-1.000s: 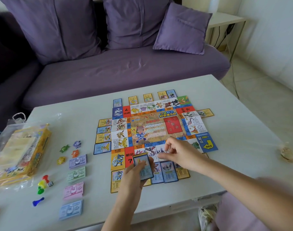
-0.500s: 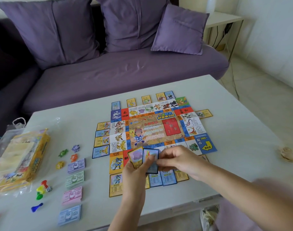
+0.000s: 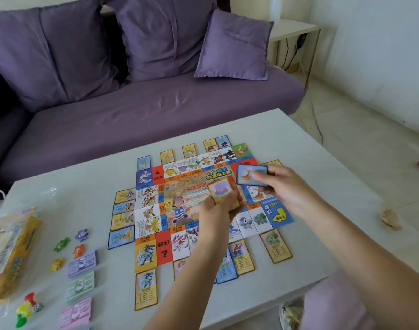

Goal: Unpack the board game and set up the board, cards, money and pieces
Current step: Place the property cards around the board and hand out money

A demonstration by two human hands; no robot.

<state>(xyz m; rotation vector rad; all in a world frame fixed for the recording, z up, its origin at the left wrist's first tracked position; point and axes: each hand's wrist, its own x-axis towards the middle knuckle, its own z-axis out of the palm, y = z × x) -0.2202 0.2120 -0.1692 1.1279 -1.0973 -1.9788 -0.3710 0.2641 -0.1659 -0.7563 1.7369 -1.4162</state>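
Two hands hover over the board (image 3: 153,210), which lies flat on the desk (image 3: 79,186), ringed by cards (image 3: 276,245). The right hand (image 3: 289,194) pinches a blue card (image 3: 249,173) in its fingers above the board's right edge. The left hand (image 3: 215,213) grips a small stack (image 3: 221,191), fingers curled round it, over the centre. Money (image 3: 82,260) and pieces (image 3: 70,244) sit at the left.

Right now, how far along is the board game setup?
Done: board flat on the table, money stacks and pieces sorted to its left, cards along three edges. In hand: right hand holds a blue-bordered card, left hand grips a stack. Left: the board's right edge, mostly bare of cards.
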